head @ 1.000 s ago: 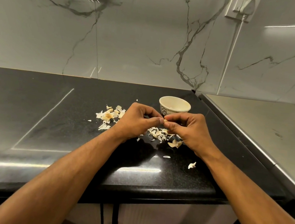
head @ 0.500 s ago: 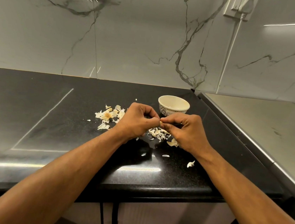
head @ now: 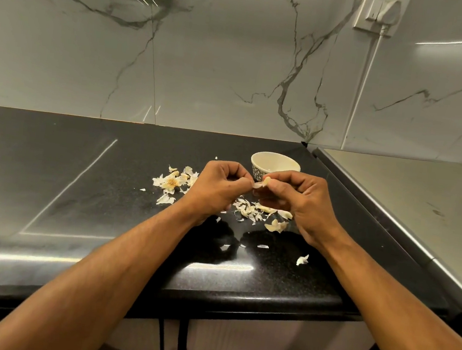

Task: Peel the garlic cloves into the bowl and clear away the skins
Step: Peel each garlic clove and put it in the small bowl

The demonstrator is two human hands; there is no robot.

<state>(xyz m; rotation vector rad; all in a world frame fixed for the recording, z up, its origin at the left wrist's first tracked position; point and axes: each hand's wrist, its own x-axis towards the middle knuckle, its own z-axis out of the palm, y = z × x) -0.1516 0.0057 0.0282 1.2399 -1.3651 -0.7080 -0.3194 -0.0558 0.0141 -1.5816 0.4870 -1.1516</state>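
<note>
1. The left hand point(head: 218, 186) and right hand point(head: 300, 200) are meeting above the middle of the black worktop point(head: 78, 186), fingers curled.
2. Both are pinching one garlic clove point(head: 263, 182) between their fingertips, just in front of the bowl point(head: 274, 167).
3. The bowl is sitting toward the worktop's back right, near the steel surface point(head: 411, 201).
4. Loose skins point(head: 251, 210) are lying under the hands; another heap of skins point(head: 173, 181) is lying to the left, and a few flakes are lying nearer the front edge.
</note>
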